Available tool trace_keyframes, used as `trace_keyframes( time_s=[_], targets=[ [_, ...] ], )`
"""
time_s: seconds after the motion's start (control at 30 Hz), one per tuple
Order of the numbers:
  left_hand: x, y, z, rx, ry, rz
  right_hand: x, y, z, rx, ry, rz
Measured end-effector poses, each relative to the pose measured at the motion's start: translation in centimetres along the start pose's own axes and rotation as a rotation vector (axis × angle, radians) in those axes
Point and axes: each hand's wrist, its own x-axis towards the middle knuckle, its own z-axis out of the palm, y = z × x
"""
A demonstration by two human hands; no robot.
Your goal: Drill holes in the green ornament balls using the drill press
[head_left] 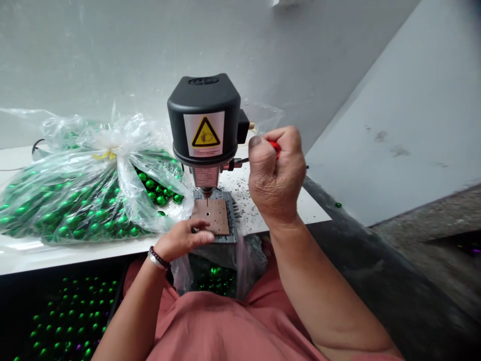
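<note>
A small bench drill press (205,118) with a black housing and a hand-warning label stands in front of me. Its thin bit (207,202) points down over a brown board (217,216) with a round hole, lying on the grey base. My right hand (276,173) is closed round the red knob (276,148) of the drill's lever at the right. At the board's front left edge is my left hand (188,237), thumb and fingers curled together. A shiny green ball (194,230) shows slightly between them, mostly hidden.
On the white table (26,258), a tied clear plastic bag (86,195) of green balls lies left of the drill. Dark shavings (244,210) are scattered around the base. An open bag of green balls (216,278) hangs below the table edge. A dark tray (71,311) of green balls sits lower left.
</note>
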Motion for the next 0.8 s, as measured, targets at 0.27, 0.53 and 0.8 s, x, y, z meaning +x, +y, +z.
trace_keyframes(
  time_s=[0.27, 0.53, 0.8],
  targets=[
    [1.4, -0.5, 1.0, -0.817, 0.273, -0.120, 0.0, 0.1, -0.1, 0.012, -0.023, -0.011],
    [1.6, -0.3, 1.3, 0.175, 0.473, 0.038, -0.2, 0.0, -0.3, -0.004, -0.025, -0.007],
    [2.2, -1.4, 1.3, 0.068, 0.390, 0.038, -0.2, 0.1, -0.4, -0.003, -0.029, -0.016]
  ],
)
